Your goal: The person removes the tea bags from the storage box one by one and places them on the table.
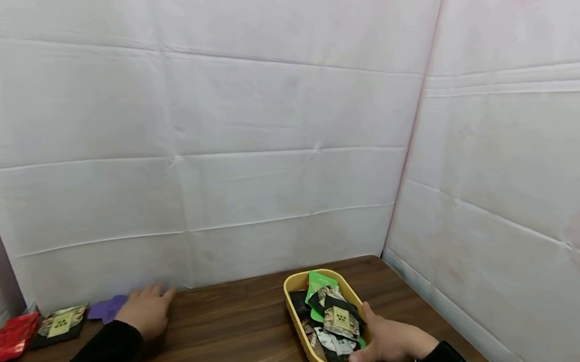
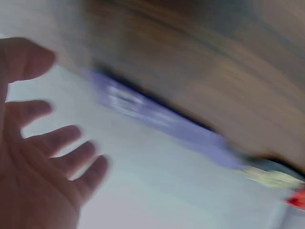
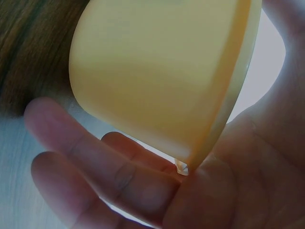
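Note:
My left hand (image 1: 146, 310) reaches out at the back of the table with its fingers spread, beside a purple packet (image 1: 106, 309). In the left wrist view that hand (image 2: 52, 138) holds nothing, and the blurred purple packet (image 2: 157, 119) lies apart from its fingertips. My right hand (image 1: 389, 337) holds the near right side of a yellow basket (image 1: 299, 333), its thumb over the rim. The right wrist view shows the fingers along the outside of the basket wall (image 3: 157, 71). Several packets, black (image 1: 341, 319) and green (image 1: 320, 282), fill the basket.
A black packet with a pale label (image 1: 60, 324) and a red packet (image 1: 11, 337) lie at the left of the brown wooden table (image 1: 229, 332). White sheeting (image 1: 251, 188) rises behind the table and along its right side (image 1: 507, 202).

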`<action>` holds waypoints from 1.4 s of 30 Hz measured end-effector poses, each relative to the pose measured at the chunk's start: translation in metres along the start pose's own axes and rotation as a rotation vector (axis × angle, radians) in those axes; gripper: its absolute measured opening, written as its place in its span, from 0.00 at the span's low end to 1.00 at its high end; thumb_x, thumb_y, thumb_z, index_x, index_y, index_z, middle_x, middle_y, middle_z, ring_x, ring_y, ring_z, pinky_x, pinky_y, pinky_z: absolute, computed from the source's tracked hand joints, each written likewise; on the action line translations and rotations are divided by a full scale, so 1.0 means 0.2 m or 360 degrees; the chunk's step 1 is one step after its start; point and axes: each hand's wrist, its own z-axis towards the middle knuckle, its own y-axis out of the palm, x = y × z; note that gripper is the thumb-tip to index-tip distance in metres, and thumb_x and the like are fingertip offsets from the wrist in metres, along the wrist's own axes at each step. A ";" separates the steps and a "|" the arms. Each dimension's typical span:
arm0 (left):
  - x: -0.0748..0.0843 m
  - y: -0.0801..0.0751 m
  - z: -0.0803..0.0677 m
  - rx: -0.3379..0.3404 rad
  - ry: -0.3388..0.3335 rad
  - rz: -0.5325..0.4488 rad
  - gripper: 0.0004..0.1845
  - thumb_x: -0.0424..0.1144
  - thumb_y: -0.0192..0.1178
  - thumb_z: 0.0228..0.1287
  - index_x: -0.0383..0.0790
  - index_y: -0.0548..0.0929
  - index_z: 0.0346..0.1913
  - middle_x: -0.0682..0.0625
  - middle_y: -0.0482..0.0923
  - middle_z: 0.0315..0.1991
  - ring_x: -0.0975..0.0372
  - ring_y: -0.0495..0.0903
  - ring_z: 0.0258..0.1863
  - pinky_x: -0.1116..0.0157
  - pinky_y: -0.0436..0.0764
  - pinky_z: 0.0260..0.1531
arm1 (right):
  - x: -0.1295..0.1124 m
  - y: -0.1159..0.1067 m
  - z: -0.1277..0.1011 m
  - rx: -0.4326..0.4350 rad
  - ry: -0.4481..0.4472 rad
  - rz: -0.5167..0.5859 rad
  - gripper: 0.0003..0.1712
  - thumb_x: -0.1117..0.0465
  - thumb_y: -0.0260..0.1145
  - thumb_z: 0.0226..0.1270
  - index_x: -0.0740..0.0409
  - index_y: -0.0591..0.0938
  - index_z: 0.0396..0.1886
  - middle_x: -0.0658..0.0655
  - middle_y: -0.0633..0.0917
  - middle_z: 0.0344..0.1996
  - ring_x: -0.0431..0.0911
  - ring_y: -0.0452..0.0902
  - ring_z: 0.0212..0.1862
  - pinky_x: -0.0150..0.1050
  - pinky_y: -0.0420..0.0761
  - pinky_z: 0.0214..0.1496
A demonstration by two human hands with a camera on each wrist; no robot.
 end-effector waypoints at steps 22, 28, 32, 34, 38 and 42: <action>1.37 -0.13 0.45 -0.0236 0.0935 -0.0178 0.42 0.61 0.55 0.71 0.46 0.56 0.79 0.51 0.50 0.78 0.62 0.47 0.76 0.55 0.55 0.71 | 0.01 0.00 0.00 -0.0035 -0.0143 0.0037 0.74 0.35 0.71 0.58 0.79 0.35 0.74 0.86 0.48 0.69 0.73 0.51 0.70 0.65 0.59 0.67; 1.44 -0.09 0.49 -0.0457 0.0874 -0.0188 0.35 0.60 0.56 0.71 0.48 0.65 0.75 0.56 0.64 0.72 0.66 0.60 0.71 0.58 0.63 0.67 | -0.01 0.00 -0.02 -0.0025 -0.0139 0.0085 0.74 0.36 0.72 0.58 0.78 0.34 0.74 0.87 0.46 0.69 0.75 0.47 0.71 0.66 0.56 0.68; 1.46 -0.06 0.50 -0.0420 0.0924 -0.0131 0.29 0.56 0.61 0.69 0.51 0.74 0.70 0.58 0.73 0.63 0.66 0.69 0.64 0.59 0.69 0.61 | -0.02 0.00 -0.03 0.0011 -0.0151 0.0055 0.75 0.35 0.72 0.57 0.78 0.35 0.74 0.87 0.48 0.69 0.75 0.49 0.71 0.66 0.56 0.68; 1.47 -0.05 0.50 -0.0376 0.0964 -0.0101 0.26 0.54 0.63 0.68 0.52 0.77 0.66 0.59 0.76 0.58 0.67 0.72 0.60 0.59 0.71 0.59 | -0.01 0.01 -0.03 0.0017 -0.0156 0.0034 0.76 0.34 0.72 0.56 0.78 0.35 0.74 0.87 0.49 0.68 0.75 0.49 0.70 0.67 0.56 0.67; 1.50 -0.04 0.50 -0.0328 0.1036 -0.0052 0.17 0.49 0.64 0.68 0.54 0.82 0.59 0.60 0.79 0.49 0.67 0.76 0.53 0.60 0.73 0.56 | -0.01 0.01 -0.02 0.0011 -0.0152 0.0036 0.75 0.35 0.73 0.56 0.78 0.34 0.74 0.87 0.48 0.68 0.75 0.48 0.71 0.67 0.55 0.67; 1.51 -0.07 0.49 -0.0324 0.1089 -0.0059 0.12 0.44 0.65 0.68 0.54 0.85 0.53 0.62 0.82 0.41 0.69 0.79 0.46 0.60 0.73 0.57 | -0.02 0.00 -0.03 0.0001 -0.0118 0.0063 0.74 0.37 0.73 0.57 0.76 0.34 0.75 0.87 0.48 0.69 0.74 0.48 0.71 0.65 0.55 0.68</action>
